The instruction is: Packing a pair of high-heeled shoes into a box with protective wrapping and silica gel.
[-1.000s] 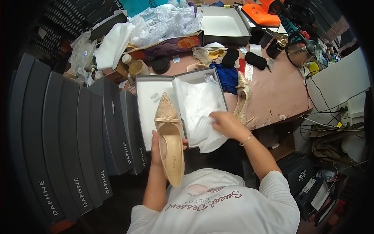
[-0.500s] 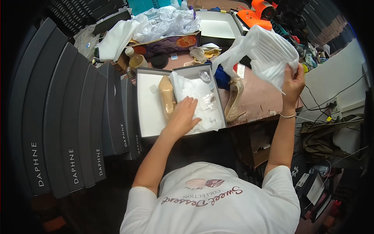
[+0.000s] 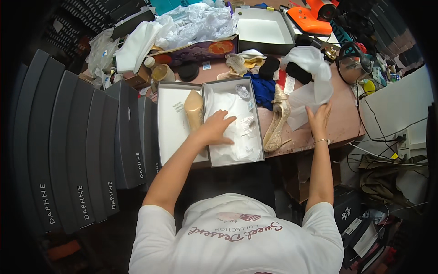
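Note:
An open shoe box lies on the reddish table beside its upturned lid. My left hand rests flat on the white tissue paper lining the box, fingers spread, and holds nothing. A beige pointed shoe lies on the lid's edge just left of that hand. My right hand presses on a loose sheet of white tissue paper on the table. A second, glittery beige shoe lies between the box and my right hand.
Several dark shoe boxes stand in a row at the left. Behind are an empty white-lined box, crumpled plastic and paper, blue cloth, black pads, a small jar and an orange object. Cables hang right.
My right hand has come down from holding the tissue sheet in the air to pressing it on the table. My left hand stays on the paper in the box.

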`<action>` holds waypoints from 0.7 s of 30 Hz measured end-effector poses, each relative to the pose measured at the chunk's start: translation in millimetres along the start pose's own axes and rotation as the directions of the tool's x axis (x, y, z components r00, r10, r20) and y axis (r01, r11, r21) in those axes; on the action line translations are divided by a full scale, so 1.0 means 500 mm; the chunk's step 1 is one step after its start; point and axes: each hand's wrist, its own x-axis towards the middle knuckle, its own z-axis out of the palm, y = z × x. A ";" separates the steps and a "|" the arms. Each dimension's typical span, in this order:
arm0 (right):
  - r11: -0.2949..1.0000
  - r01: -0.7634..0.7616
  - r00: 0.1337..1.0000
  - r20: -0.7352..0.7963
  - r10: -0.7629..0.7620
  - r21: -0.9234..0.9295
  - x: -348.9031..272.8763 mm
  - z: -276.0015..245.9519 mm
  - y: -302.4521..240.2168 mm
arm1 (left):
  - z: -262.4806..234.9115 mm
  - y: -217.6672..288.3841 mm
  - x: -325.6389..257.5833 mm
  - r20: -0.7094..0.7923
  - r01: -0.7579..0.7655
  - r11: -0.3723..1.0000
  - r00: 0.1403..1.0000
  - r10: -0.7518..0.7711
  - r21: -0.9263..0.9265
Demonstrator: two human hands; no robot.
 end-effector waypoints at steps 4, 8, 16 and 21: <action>0.940 0.281 0.958 -0.009 -0.285 0.191 0.045 -0.083 -0.231 | 0.030 0.040 -0.006 0.441 0.111 0.960 0.871 -0.218 0.256; 0.893 0.375 0.852 0.288 -0.438 0.249 0.007 -0.059 -0.313 | -0.024 0.012 0.023 -0.008 0.255 0.959 0.966 -0.258 -0.128; 0.646 0.710 0.459 0.513 -0.725 0.278 -0.074 0.066 -0.408 | -0.208 0.017 0.021 -0.736 0.002 0.840 0.481 -0.476 -0.543; 0.730 0.669 0.434 0.723 -0.537 0.140 -0.114 0.118 -0.432 | -0.187 0.061 -0.012 -0.725 0.028 0.942 0.632 -0.275 -0.333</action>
